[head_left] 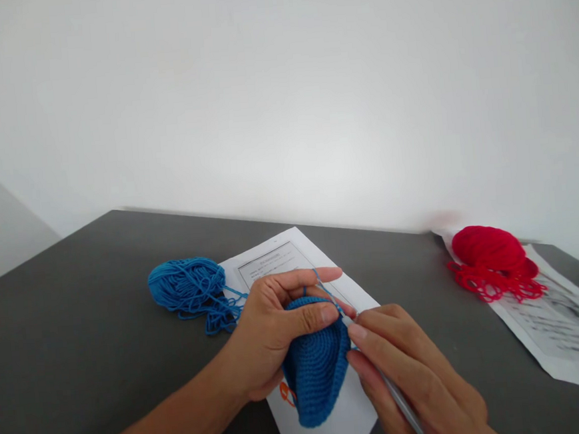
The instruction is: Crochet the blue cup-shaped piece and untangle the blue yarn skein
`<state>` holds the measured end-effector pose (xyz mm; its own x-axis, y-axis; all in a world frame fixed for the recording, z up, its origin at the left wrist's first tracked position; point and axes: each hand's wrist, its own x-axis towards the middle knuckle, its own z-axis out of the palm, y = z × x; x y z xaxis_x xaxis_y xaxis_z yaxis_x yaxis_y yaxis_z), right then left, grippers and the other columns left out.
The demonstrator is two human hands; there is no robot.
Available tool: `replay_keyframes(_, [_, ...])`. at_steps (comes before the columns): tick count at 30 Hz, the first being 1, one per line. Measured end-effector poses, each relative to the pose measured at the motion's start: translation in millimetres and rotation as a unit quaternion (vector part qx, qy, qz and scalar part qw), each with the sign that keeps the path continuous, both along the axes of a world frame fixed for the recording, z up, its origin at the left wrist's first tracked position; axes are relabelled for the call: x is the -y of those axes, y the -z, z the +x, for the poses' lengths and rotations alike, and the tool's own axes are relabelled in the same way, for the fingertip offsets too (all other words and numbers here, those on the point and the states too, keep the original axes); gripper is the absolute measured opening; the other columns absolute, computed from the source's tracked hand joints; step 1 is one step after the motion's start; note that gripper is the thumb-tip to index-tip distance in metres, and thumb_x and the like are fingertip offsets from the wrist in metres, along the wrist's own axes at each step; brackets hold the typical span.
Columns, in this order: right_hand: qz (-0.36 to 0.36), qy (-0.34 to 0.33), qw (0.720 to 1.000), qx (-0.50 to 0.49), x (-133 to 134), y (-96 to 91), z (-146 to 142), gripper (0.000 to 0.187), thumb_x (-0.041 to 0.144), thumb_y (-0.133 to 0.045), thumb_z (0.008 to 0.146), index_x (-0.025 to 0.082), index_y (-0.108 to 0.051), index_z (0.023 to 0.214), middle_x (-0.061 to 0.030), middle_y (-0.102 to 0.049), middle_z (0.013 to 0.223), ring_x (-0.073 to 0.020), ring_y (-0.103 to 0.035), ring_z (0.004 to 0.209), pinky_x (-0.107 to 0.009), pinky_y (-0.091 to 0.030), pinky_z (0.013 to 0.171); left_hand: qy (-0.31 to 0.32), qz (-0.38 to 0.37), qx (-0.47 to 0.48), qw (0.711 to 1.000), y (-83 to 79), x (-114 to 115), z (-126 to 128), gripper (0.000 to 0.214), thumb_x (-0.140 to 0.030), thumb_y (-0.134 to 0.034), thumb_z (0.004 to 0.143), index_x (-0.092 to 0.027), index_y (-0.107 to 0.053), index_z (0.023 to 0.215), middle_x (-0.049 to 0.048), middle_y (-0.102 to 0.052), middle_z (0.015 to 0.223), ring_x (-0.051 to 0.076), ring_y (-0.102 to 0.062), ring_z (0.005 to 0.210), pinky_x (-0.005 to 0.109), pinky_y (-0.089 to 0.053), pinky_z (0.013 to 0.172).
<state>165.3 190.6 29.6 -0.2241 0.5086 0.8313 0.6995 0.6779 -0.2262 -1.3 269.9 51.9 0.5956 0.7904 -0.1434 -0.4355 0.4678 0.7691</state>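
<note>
A white wall rises beyond both hands, and a dark grey table spreads beneath and around them. A printed sheet lies directly under the grip, its framed text showing past the left hand's fingers; a second sheet, with a picture and lines of text, lies well to the right of the right hand.

The left hand clasps a blue crocheted piece, thumb pressed on its near face and fingers behind. The right hand pinches a crochet hook, thumb and fingertips close to the working end.

The round-worked piece hangs mostly below the left thumb, its right edge just beside the right hand's fingertips. A red yarn skein sits far right of the grip on the second sheet, loose loops spilling toward the near side. A blue yarn skein rests left of the left hand, tangled strands trailing toward it.

The hook's shaft slants down through the right hand, its tip at the piece's upper right edge. A small orange marker shows at the piece's left edge, below the left hand. A thin blue strand runs from the left index finger down to the hook.
</note>
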Motion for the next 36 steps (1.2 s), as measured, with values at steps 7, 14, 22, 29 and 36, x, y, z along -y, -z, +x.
replay_keyframes(7, [-0.127,-0.071,0.982,-0.123,0.4,-14.2,17.8,0.05,0.005,-0.071,0.089,0.03,-0.073,0.133,-0.0063,-0.079,0.109,-0.0219,-0.076,0.098,-0.03,-0.065,0.08,0.027,0.004,-0.033,0.999,-1.0,-10.3,-7.8,0.038,-0.014,-0.095,0.068,-0.015,-0.084,0.105,0.0053,-0.081,0.078,0.01,-0.072,0.062,0.015,-0.056,0.062])
replay_keyframes(14, [-0.171,-0.095,0.957,-0.213,-5.1,-14.8,22.7,0.036,0.013,-0.075,0.091,0.033,-0.079,0.12,-0.0037,-0.082,0.102,-0.0187,-0.078,0.086,-0.027,-0.067,0.072,0.056,-0.007,-0.028,0.998,-1.8,-12.6,-10.2,0.032,-0.01,-0.093,0.072,-0.015,-0.084,0.102,0.0093,-0.083,0.08,0.014,-0.077,0.068,0.017,-0.059,0.064])
replay_keyframes(22, [-0.176,-0.084,0.95,-0.243,-3.4,-18.3,29.7,0.025,0.02,-0.077,0.091,0.034,-0.083,0.111,-0.0035,-0.083,0.088,-0.0201,-0.077,0.084,-0.026,-0.065,0.069,0.064,-0.014,-0.047,0.997,-3.7,-15.9,-12.1,0.034,-0.012,-0.095,0.069,-0.014,-0.084,0.101,0.0119,-0.083,0.079,0.013,-0.074,0.061,0.015,-0.057,0.058])
replay_keyframes(29, [-0.196,-0.097,0.952,-0.212,-2.8,-21.7,38.9,0.033,0.015,-0.077,0.089,0.037,-0.082,0.113,-0.0041,-0.082,0.096,-0.0224,-0.078,0.083,-0.031,-0.067,0.067,0.079,0.012,-0.091,0.993,-6.4,-18.5,-15.9,0.03,-0.015,-0.094,0.069,-0.015,-0.084,0.097,0.0096,-0.083,0.079,0.013,-0.073,0.064,0.018,-0.057,0.062])
replay_keyframes(36, [-0.188,-0.13,0.97,-0.079,-2.8,-33.9,47.8,0.044,0.012,-0.076,0.089,0.036,-0.078,0.125,-0.0057,-0.082,0.096,-0.0253,-0.078,0.084,-0.036,-0.066,0.073,0.073,0.136,-0.196,0.968,-7.6,-26.4,-22.0,0.024,-0.015,-0.089,0.071,-0.015,-0.085,0.095,0.0064,-0.081,0.079,0.012,-0.069,0.068,0.017,-0.054,0.062])
